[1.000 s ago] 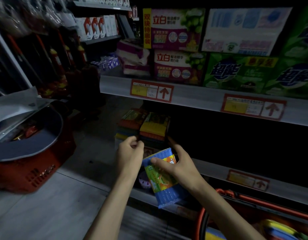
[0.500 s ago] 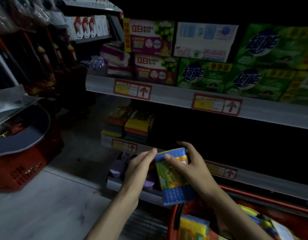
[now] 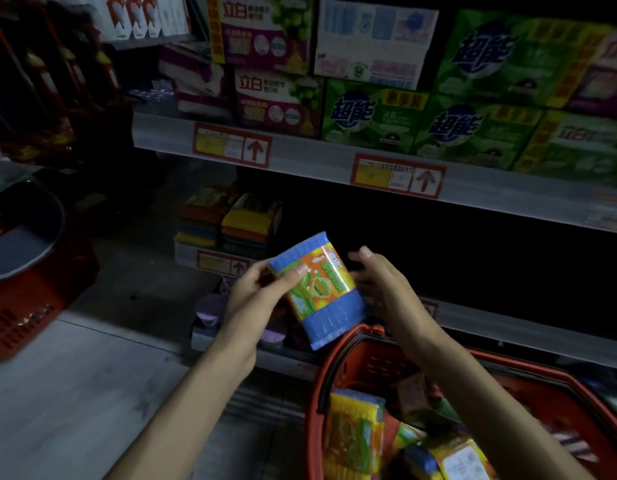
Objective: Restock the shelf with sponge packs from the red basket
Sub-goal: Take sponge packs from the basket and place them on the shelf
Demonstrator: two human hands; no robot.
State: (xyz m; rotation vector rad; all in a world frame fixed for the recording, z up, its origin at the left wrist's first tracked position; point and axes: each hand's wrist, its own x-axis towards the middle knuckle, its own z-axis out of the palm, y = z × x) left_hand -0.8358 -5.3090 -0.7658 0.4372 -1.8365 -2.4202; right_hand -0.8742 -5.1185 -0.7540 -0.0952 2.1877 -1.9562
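A flat rectangular sponge pack (image 3: 317,289), ribbed blue under a glossy orange-green label, is being held tilted before the dark shelf (image 3: 507,328), just above the rim of the red basket (image 3: 379,368). It is being gripped by the left hand (image 3: 255,299) at 9 o'clock. The right hand (image 3: 383,289) is being held loosely open at 3 o'clock, contact unclear. At 11 o'clock, stacked packs (image 3: 244,223) are being displayed.

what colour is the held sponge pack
Sponge pack: blue, orange-and-green label; head view.

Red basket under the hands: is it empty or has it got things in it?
Not empty. The red basket holds several sponge packs, piled loosely inside its rim.
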